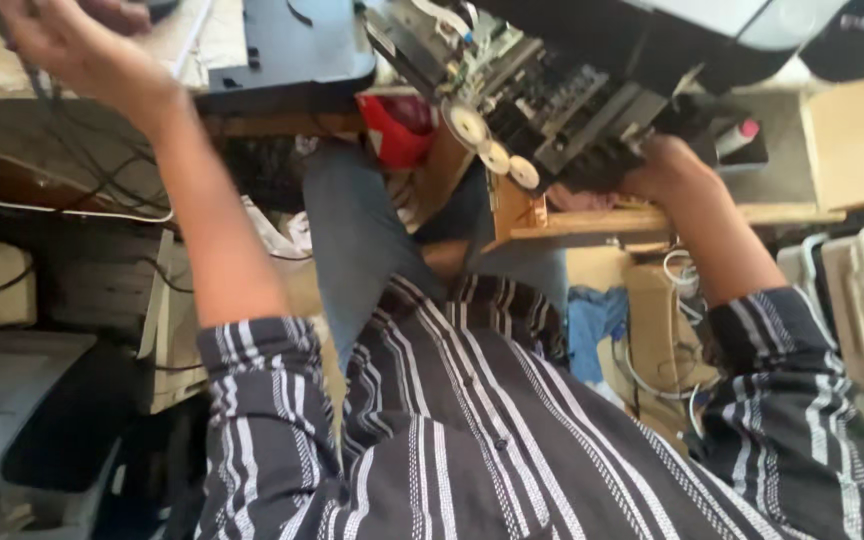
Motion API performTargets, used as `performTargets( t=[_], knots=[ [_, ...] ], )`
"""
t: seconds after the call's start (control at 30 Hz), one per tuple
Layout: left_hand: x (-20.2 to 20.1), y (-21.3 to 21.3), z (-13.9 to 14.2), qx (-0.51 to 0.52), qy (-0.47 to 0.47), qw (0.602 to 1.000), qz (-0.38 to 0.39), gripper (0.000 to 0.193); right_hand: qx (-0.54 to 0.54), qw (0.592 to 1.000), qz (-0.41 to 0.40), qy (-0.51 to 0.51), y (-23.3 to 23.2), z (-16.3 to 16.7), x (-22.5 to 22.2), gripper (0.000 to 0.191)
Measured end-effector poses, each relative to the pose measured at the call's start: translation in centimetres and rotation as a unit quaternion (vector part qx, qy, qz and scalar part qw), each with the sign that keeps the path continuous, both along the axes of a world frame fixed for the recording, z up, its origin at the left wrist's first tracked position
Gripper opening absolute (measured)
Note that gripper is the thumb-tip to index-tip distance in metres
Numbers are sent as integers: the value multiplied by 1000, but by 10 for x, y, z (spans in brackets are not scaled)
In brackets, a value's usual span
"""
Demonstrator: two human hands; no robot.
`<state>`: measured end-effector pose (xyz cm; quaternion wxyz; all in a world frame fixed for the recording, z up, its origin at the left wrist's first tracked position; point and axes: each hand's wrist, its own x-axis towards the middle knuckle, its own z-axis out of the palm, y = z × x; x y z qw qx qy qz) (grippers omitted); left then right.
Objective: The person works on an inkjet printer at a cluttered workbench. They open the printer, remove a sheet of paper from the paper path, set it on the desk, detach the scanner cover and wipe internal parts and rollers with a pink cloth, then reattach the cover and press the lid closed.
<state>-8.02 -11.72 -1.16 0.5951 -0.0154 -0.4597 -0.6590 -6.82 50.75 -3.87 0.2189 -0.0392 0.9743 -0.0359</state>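
Head cam, looking down over person's lap; view seems inverted, table edge at top. Right hand (664, 168) grips the underside/edge of an opened printer mechanism (542, 100), fingers curled closed on the black frame; grip = firm hold on the mech. Mech sits tilted on wooden table (652, 220), near its front edge, w/ three white gears (495, 155) in a diagonal row on the side facing the cam, and a circuit board (472, 60) exposed above them. Left hand (57, 40) is raised far left at frame top, well apart from the mech; fingers bent over dark cables (72, 150) hanging down from the table edge, but can't tell whether the grip actually closes on them (blurred, partly cut off). Dark flat panel (292, 45) lies on the table between the two hands. Red object (397, 130) just below the table edge, beside the gears. Striped sleeves (252, 400), rolled to the elbow. Grey-cased device (12, 390) at lower left on floor.
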Motion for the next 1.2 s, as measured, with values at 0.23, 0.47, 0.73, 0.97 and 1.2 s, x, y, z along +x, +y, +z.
performTargets(
  t=[0.23,0.47,0.73,0.97,1.2],
  knots=[
    [131,31,-1,-284,-134,946,83,27,56,991,99,63,-13,57,34,30],
    [193,152,-27,-397,-270,875,-65,11,-507,833,-13,221,41,109,107,16],
    [161,267,23,-510,-192,838,1,44,-493,806,-31,327,-114,148,119,15],
    [152,278,27,-514,-198,833,47,31,-198,799,229,520,-206,168,141,13],
    [159,273,16,-518,-226,825,24,31,-225,849,202,434,-238,147,121,12]
  ],
)
